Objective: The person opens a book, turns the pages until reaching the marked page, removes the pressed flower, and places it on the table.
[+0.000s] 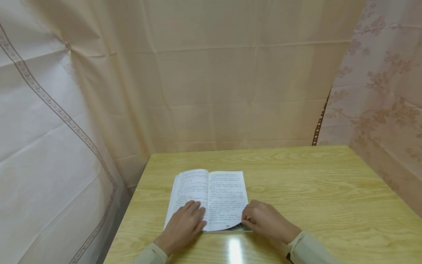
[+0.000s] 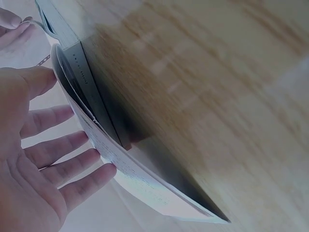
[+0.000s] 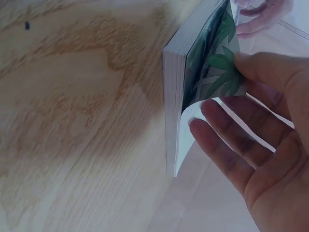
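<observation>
A paperback book (image 1: 227,194) lies open on the wooden table, its pages full of small printed text. My left hand (image 1: 184,225) rests on the lower part of the left page, and the left wrist view shows its fingers spread along the paper. At the lower right corner, my right hand (image 1: 268,220) pinches a page between thumb and fingers. That corner is lifted and bent. In the right wrist view the thumb presses on a green leaf picture (image 3: 224,72), with fingers behind the white side. The thick page block (image 3: 174,96) stays beneath it.
The light wooden table (image 1: 313,187) extends to the right of the book and behind it. A beige cloth (image 1: 230,91) hangs at the back. A pale curtain (image 1: 49,146) hangs on the left, and a flower-patterned cloth (image 1: 385,84) on the right.
</observation>
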### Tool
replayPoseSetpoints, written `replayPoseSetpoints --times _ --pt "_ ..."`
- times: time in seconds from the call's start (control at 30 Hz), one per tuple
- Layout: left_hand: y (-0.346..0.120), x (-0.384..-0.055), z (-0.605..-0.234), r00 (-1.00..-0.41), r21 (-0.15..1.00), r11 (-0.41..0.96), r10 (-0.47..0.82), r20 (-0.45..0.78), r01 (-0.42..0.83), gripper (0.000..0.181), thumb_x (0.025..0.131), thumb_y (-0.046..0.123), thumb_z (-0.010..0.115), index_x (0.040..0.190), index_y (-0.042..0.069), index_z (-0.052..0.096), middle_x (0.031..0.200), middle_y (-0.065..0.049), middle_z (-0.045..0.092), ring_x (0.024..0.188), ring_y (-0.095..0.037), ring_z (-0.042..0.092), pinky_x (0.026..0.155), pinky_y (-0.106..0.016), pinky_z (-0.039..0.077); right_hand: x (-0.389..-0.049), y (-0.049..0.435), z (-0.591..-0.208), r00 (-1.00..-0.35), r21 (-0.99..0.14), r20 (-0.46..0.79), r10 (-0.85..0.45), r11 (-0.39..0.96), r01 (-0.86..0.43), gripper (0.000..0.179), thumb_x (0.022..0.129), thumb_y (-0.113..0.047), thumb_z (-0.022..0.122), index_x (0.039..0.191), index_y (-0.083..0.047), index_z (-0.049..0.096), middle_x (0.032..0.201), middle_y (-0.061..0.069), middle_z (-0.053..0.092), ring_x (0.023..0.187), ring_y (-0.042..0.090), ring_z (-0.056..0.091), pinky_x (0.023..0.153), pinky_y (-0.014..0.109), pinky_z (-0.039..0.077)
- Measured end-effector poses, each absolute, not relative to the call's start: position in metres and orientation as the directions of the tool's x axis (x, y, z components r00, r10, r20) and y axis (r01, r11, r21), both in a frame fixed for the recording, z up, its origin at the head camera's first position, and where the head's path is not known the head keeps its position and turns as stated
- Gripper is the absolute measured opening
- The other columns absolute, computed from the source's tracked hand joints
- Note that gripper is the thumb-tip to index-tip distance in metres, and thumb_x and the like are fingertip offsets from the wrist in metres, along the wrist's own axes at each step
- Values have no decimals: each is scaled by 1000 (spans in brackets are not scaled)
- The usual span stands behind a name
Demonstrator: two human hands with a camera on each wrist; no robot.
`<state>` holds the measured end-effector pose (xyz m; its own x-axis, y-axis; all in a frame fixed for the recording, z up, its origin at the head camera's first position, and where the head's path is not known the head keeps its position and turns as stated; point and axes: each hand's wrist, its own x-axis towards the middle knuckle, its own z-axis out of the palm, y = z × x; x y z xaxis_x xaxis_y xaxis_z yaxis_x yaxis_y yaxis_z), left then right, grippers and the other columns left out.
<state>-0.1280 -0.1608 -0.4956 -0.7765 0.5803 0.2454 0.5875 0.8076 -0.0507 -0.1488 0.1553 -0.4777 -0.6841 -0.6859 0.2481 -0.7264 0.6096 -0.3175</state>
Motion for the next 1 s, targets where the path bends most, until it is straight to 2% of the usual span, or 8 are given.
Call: replayPoseSetpoints --times 0.2,0.3,0.43,0.5,0.6,0.73,0.87,1.0 --pt "-159 -128 -497 -765 -47 805 579 281 592 37 102 42 62 122 11 70 129 -11 67 123 -28 60 98 -46 54 -148 154 -480 -713 -237 365 -599 681 -693 22 83 -13 87 101 -13 74 104 -3 70 93 12 65 75 26 58" --pt "-157 -128 -499 -764 -68 813 570 303 579 51 101 57 57 120 11 71 127 -11 67 120 -29 62 96 -45 55 -147 153 -481 -781 -313 382 -493 727 -612 30 81 -7 87 102 -11 66 105 -1 65 92 14 65 74 25 58" --pt "-151 -125 -501 -772 -108 827 555 310 552 74 93 77 49 118 11 70 124 -10 66 116 -31 61 91 -46 56 -147 152 -480 -846 -411 343 -409 744 -527 26 86 -6 83 90 -15 58 94 -6 58 81 11 61 67 22 53" --pt "-147 -124 -502 -769 -119 829 553 322 546 78 89 81 51 116 10 70 122 -9 65 114 -31 60 89 -46 56 -147 150 -480 -841 -402 325 -432 743 -536 21 87 -7 81 87 -15 62 92 -6 60 79 10 61 66 22 54" --pt "-141 -123 -502 -765 -127 831 550 335 542 77 85 82 55 109 11 71 115 -6 64 108 -29 59 85 -44 56 -146 147 -482 -811 -363 306 -498 727 -583 9 91 -15 79 96 -12 72 101 -3 67 86 11 64 73 26 57" --pt "-134 -122 -502 -778 -131 837 543 317 531 72 88 80 53 103 13 71 111 -5 64 106 -28 59 83 -44 55 -146 146 -487 -761 -345 309 -570 678 -649 28 93 -30 77 113 -11 74 110 -1 70 95 11 65 78 28 58" --pt "-133 -122 -503 -773 -134 837 543 329 531 64 94 73 53 101 13 72 114 -6 66 109 -28 59 84 -45 55 -146 148 -490 -720 -324 323 -615 643 -694 31 92 -32 78 115 -11 74 110 0 70 96 11 65 77 28 58" --pt "-134 -121 -504 -733 -146 824 557 391 548 54 97 64 56 98 12 72 114 -7 68 109 -28 60 85 -43 55 -146 151 -491 -704 -299 302 -643 637 -710 37 86 -33 83 114 -10 75 112 1 69 101 14 64 83 32 58"
